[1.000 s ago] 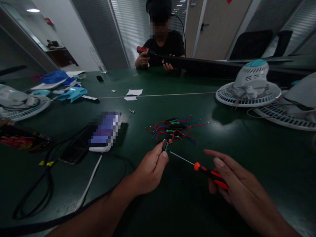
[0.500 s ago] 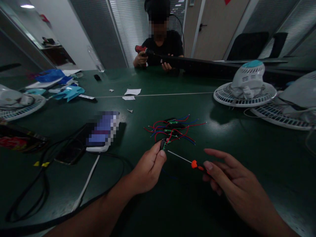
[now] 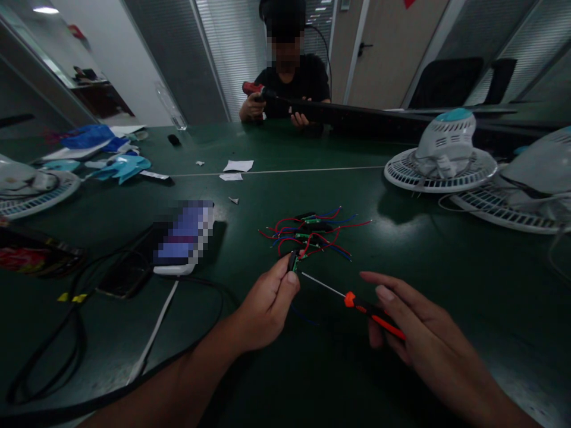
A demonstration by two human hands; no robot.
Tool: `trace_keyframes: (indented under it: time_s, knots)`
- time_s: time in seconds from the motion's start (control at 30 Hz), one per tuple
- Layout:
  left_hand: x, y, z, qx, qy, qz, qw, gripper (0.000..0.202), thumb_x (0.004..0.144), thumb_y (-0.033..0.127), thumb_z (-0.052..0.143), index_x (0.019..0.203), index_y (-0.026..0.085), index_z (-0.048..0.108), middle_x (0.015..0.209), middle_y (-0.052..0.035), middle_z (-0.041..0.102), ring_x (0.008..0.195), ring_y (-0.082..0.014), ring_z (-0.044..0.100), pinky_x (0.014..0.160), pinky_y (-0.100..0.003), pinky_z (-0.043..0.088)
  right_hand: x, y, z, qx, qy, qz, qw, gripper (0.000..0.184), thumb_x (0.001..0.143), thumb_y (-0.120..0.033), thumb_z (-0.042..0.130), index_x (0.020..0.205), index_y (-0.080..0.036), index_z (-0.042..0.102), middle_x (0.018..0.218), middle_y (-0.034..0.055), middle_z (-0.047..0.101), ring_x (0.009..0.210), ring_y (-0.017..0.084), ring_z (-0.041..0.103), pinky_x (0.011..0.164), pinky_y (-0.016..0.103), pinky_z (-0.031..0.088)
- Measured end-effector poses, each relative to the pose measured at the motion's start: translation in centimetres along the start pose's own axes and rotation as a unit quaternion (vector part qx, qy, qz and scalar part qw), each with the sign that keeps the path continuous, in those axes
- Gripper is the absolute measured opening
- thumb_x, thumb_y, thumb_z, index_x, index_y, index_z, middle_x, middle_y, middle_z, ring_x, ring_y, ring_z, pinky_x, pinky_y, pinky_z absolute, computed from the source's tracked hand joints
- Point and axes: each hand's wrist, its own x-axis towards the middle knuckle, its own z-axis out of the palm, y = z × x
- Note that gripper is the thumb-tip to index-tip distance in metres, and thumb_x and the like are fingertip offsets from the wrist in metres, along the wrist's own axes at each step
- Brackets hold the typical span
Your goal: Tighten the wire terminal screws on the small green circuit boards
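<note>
Between the thumb and fingers of my left hand (image 3: 270,300) is a small green circuit board with a black part (image 3: 292,261), held upright; a blue wire trails below it. My right hand (image 3: 413,321) holds a screwdriver (image 3: 375,316) with an orange and black handle, which rests loosely among the fingers with the index finger stretched out. Its thin shaft points left, the tip at or very near the board; contact cannot be made out. Just beyond my left hand lie several similar circuit boards (image 3: 307,236) with red and blue wires.
White fan-like units stand at the right (image 3: 441,157) and far left (image 3: 35,187). A phone-like device (image 3: 182,238) with cables lies left of my hands. Paper scraps (image 3: 238,166) lie farther back. Across the table, a person (image 3: 289,77) holds a red power drill (image 3: 253,89) against a long black bar (image 3: 370,116).
My right hand's fingers have shifted on the screwdriver, so more of its handle shows. The left hand and the board stay almost still.
</note>
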Motion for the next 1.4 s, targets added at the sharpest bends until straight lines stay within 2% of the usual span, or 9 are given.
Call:
trace_keyframes:
  time_s: [0.23,0.37,0.57,0.7,0.83,0.93,1.03,1.2,1.4]
  knots:
    - [0.05,-0.26,-0.04,0.004,-0.003,0.003,1.000,0.036,0.105,0.033,0.031,0.122,0.011,0.053,0.072,0.0035,0.042,0.062,-0.0128,0.038,0.058,-0.027,0.036,0.66,-0.05,-0.05,-0.026,-0.003,-0.053,0.998,0.062,0.089,-0.060,0.049,0.129,-0.013,0.058,0.058,0.0006,0.066,0.048,0.017,0.057,0.045,0.029,0.046]
    - [0.09,-0.32,-0.01,-0.006,-0.003,-0.001,1.000,0.035,0.104,0.033,0.031,0.121,0.011,0.053,0.072,0.0040,0.041,0.061,-0.0123,0.037,0.057,-0.027,0.035,0.78,0.16,0.02,0.000,0.006,-0.046,0.999,0.064,0.084,-0.060,0.055,0.127,-0.013,0.058,0.062,0.0028,0.070,0.050,0.017,0.060,0.044,0.028,0.047]
    - [0.12,-0.37,0.01,-0.017,0.002,-0.011,1.000,0.031,0.104,0.034,0.032,0.109,0.013,0.054,0.072,0.0036,0.041,0.060,-0.0120,0.037,0.055,-0.026,0.034,0.63,0.22,0.09,0.025,0.017,-0.037,0.999,0.064,0.078,-0.059,0.062,0.123,-0.014,0.058,0.066,0.0049,0.073,0.053,0.018,0.062,0.045,0.028,0.050]
    - [0.12,-0.35,-0.01,-0.020,0.003,-0.016,1.000,0.033,0.104,0.035,0.032,0.112,0.013,0.054,0.072,0.0034,0.042,0.061,-0.0125,0.038,0.055,-0.026,0.034,0.64,0.07,-0.03,0.013,0.025,-0.060,0.998,0.059,0.079,-0.058,0.063,0.120,-0.016,0.060,0.072,0.0058,0.074,0.055,0.017,0.062,0.049,0.029,0.052]
    - [0.05,-0.10,0.02,-0.010,-0.001,-0.011,1.000,0.034,0.104,0.034,0.031,0.118,0.012,0.053,0.071,0.0039,0.041,0.061,-0.0128,0.038,0.056,-0.026,0.035,0.43,0.02,-0.20,0.007,0.040,-0.056,0.998,0.061,0.075,-0.063,0.065,0.116,-0.018,0.064,0.078,0.0075,0.075,0.059,0.019,0.065,0.049,0.029,0.052]
    - [-0.02,-0.10,0.02,-0.005,-0.006,-0.004,1.000,0.030,0.104,0.033,0.032,0.112,0.013,0.053,0.072,0.0039,0.041,0.061,-0.0123,0.038,0.057,-0.026,0.035,0.26,0.03,-0.18,-0.002,0.015,-0.020,1.000,0.067,0.082,-0.071,0.053,0.123,-0.019,0.063,0.073,0.0070,0.074,0.060,0.020,0.066,0.046,0.029,0.049]
    - [-0.03,-0.34,-0.03,-0.010,-0.006,0.004,1.000,0.028,0.105,0.033,0.031,0.107,0.015,0.052,0.072,0.0040,0.041,0.061,-0.0116,0.037,0.057,-0.026,0.035,0.26,0.04,-0.06,-0.023,-0.025,-0.008,0.999,0.070,0.089,-0.070,0.041,0.131,-0.017,0.060,0.059,0.0020,0.068,0.048,0.017,0.058,0.041,0.027,0.044]
    - [0.04,-0.48,-0.11,-0.011,-0.013,0.002,1.000,0.030,0.105,0.033,0.030,0.110,0.014,0.053,0.072,0.0042,0.041,0.060,-0.0114,0.037,0.056,-0.026,0.035,0.40,0.24,-0.03,-0.040,-0.018,-0.066,0.997,0.061,0.089,-0.060,0.049,0.125,-0.013,0.062,0.060,0.0017,0.067,0.049,0.016,0.059,0.044,0.028,0.047]
    - [0.07,-0.21,-0.06,-0.005,-0.007,0.001,1.000,0.035,0.104,0.033,0.031,0.121,0.012,0.053,0.071,0.0041,0.041,0.059,-0.0121,0.037,0.054,-0.027,0.035,0.61,0.44,0.01,-0.019,0.005,-0.064,0.998,0.057,0.084,-0.057,0.057,0.121,-0.014,0.062,0.065,0.0040,0.072,0.052,0.017,0.062,0.044,0.027,0.050]
